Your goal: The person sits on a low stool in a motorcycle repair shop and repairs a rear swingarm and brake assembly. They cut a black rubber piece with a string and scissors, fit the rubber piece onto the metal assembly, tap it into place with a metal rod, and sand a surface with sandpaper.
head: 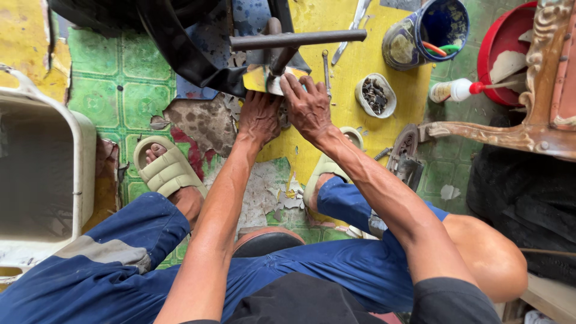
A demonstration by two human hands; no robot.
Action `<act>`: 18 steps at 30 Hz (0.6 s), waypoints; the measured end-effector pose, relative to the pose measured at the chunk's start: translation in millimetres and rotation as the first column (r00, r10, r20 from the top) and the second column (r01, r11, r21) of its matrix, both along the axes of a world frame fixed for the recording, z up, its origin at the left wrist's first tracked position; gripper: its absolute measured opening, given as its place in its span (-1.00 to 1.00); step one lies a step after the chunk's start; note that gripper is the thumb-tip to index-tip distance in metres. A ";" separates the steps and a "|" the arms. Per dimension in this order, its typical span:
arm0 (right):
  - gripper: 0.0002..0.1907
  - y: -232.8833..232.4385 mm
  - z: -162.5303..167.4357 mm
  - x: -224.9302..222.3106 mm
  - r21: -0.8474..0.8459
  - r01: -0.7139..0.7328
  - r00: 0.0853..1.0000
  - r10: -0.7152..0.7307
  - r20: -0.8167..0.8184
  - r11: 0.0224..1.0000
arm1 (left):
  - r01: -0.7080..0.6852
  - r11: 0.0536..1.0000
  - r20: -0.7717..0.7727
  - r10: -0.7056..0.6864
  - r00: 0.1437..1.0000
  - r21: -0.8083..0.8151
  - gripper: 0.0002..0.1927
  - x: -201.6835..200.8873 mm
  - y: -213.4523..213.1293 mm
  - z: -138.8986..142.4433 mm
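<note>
Both hands work at a small yellow-edged block (262, 79) that sits under the foot of a dark metal press (282, 51), with a black rubber tube (180, 51) looped in from the left of it. The right hand (308, 107) lies flat on top, fingers pressed together and down on the block's near edge; the left hand (259, 117) sits just left of it and touching it, fingers curled under or against the block, though whether this grip pinches anything I cannot tell, since the fingertips are hidden. To do this step well, I judge, the pressure should stay even and straight down, the fingertips kept clear of the press foot, and the rubber held flat so it does not creep sideways. The cross bar (298, 39) stands just beyond the right grip and juts out to its right, so any lift of that hand meets it first. To the right of the grips the yellow floor (354, 90) carries a thin wrench (326, 71) just beside the fingers, a small bowl of bits (375, 95) near, and a blue pot (427, 31) and a white glue bottle (456, 90) farther off. A metal part (405, 157) lies on the near right. On the near side both sandals (165, 168) flank the forearms, leaving a narrow lane of flaking floor between. Left of the grips the green tiles are the widest room, bounded well away by a white tub (81, 150).
</note>
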State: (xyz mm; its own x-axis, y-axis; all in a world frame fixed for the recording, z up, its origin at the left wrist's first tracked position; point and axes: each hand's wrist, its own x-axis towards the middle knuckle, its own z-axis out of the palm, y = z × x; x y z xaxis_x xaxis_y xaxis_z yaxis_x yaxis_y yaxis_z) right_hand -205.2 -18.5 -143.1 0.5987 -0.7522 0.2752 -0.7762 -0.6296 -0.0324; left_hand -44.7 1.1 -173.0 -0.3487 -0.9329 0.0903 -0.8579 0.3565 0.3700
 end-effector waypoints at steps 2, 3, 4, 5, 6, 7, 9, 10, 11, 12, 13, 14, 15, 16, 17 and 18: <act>-0.49 -1.1 0.5 -2.5 0.009 -0.036 0.999 0.036 -0.006 0.999 | -0.021 1.000 -0.002 0.021 1.000 0.015 -0.11 0.1 1.6 1.6; -0.47 -1.4 0.7 -4.8 0.014 -0.052 0.999 0.052 -0.011 0.999 | -0.008 0.999 -0.052 0.011 0.999 0.054 -0.15 0.2 4.0 3.5; -0.44 -1.8 1.0 -8.2 0.011 -0.066 0.998 0.066 -0.019 0.998 | 0.008 0.996 -0.106 0.001 0.994 0.085 -0.18 -0.6 4.2 5.7; -0.44 -3.0 1.1 -11.5 -0.003 -0.067 0.998 0.067 0.005 0.998 | 0.017 0.995 -0.156 -0.001 0.988 0.101 -0.21 -0.3 1.7 8.1; -0.44 -3.6 1.2 -15.1 -0.014 -0.067 0.997 0.067 0.030 0.998 | 0.005 0.999 -0.068 -0.002 0.998 0.038 -0.21 -1.4 0.4 10.7; -0.43 -3.7 0.9 -18.2 -0.013 -0.070 0.996 0.070 0.056 0.997 | -0.005 1.000 0.021 0.006 1.000 -0.015 -0.20 -2.5 0.5 12.9; -0.47 -2.6 -0.2 -21.9 0.008 -0.051 0.997 0.050 0.058 0.999 | -0.011 0.994 0.110 0.023 0.994 -0.110 -0.20 -1.5 -0.2 15.2; -0.49 -1.3 -1.0 -22.1 0.013 -0.038 0.998 0.037 0.057 0.999 | -0.011 0.988 0.107 0.028 0.994 -0.154 -0.20 -1.4 0.1 15.2; -0.47 0.0 -1.8 -21.1 0.008 -0.042 0.998 0.042 0.046 0.999 | -0.016 0.979 0.104 0.038 0.994 -0.203 -0.21 -1.2 -1.0 14.3; -0.46 1.7 -2.9 -18.3 0.009 -0.049 0.998 0.049 0.038 0.999 | -0.027 0.992 0.013 0.029 1.000 -0.127 -0.24 -0.9 -2.5 12.5; -0.44 3.9 -3.9 -14.5 0.022 -0.052 0.998 0.051 0.032 0.998 | -0.026 0.999 -0.077 0.023 0.997 -0.040 -0.27 -1.1 -1.9 10.0; -0.43 6.3 -4.8 -9.7 0.034 -0.041 0.999 0.040 0.024 0.999 | -0.015 0.999 -0.166 0.023 0.986 0.049 -0.31 -1.4 -0.1 7.2; -0.43 6.5 -5.4 -4.5 0.033 -0.030 0.999 0.030 0.016 0.999 | -0.015 0.998 -0.102 0.021 0.995 0.063 -0.32 -1.9 -0.3 4.5; -0.42 6.3 -5.7 0.9 0.028 -0.020 1.000 0.020 0.007 0.999 | -0.017 0.997 -0.039 0.020 0.999 0.073 -0.32 -2.7 -0.4 2.1; -0.42 5.7 -5.6 6.3 0.043 -0.006 1.000 0.006 -0.007 0.999 | -0.020 0.996 0.022 0.019 1.000 0.089 -0.33 -3.6 0.6 0.1; -0.43 4.7 -5.3 11.1 0.061 0.008 1.000 -0.007 -0.021 0.998 | -0.016 0.998 0.005 0.016 1.000 0.057 -0.33 -3.9 1.7 -0.9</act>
